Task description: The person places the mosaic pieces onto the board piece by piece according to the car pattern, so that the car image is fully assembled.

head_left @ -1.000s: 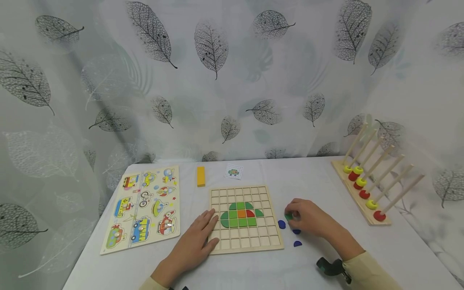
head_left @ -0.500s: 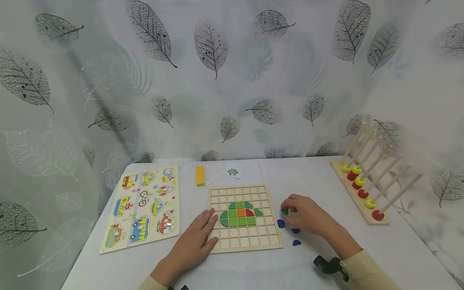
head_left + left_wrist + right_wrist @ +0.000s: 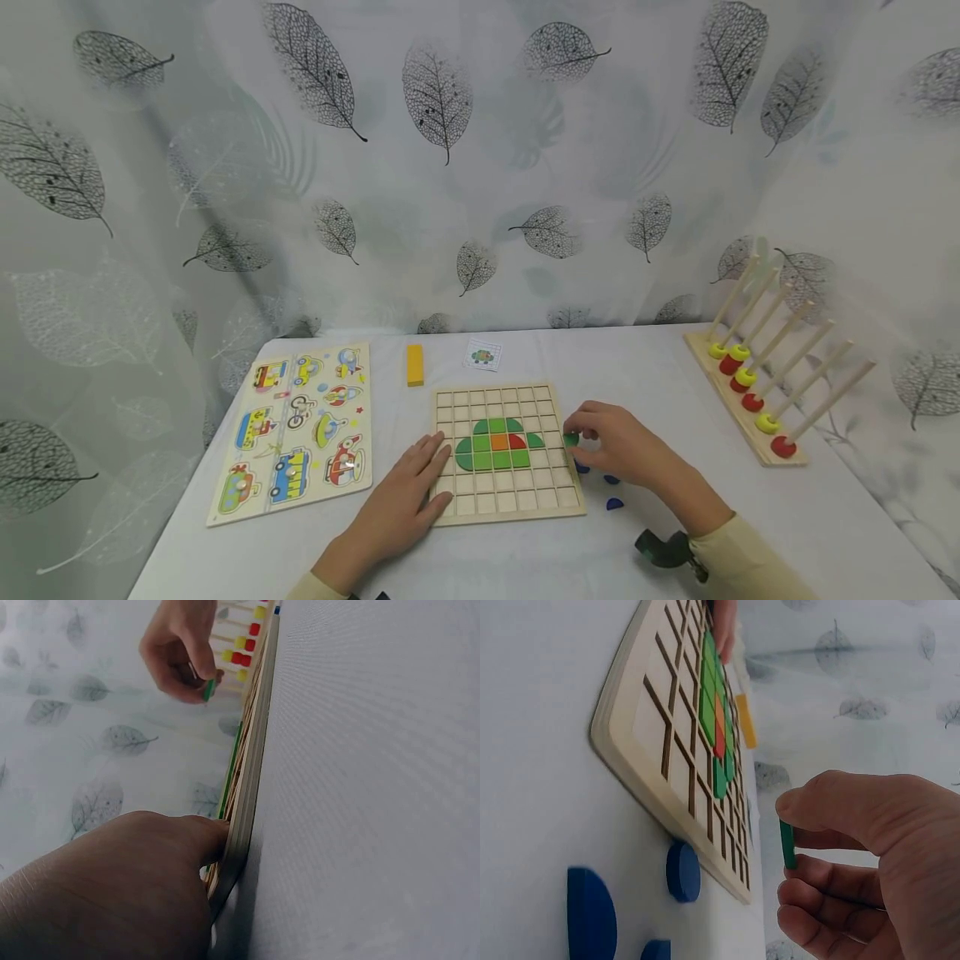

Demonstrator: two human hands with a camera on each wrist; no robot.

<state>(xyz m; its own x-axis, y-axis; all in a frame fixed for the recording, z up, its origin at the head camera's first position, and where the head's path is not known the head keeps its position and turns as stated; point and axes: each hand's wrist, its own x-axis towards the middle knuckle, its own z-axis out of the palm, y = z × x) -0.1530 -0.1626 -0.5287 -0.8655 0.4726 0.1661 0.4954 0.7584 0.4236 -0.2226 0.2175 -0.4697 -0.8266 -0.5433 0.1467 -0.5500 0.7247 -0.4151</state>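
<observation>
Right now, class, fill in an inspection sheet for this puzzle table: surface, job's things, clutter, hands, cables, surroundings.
Surface: white table.
Job's things: wooden grid board partly filled with green, orange and red tiles; small green piece held above its right edge; blue pieces loose beside it.
Clutter: vehicle puzzle, yellow block, picture card, peg rack with beads.
Hands: left hand rests flat on the board; right hand pinches the piece.
Cables: nothing seen.
Surroundings: leaf-print curtain.
</observation>
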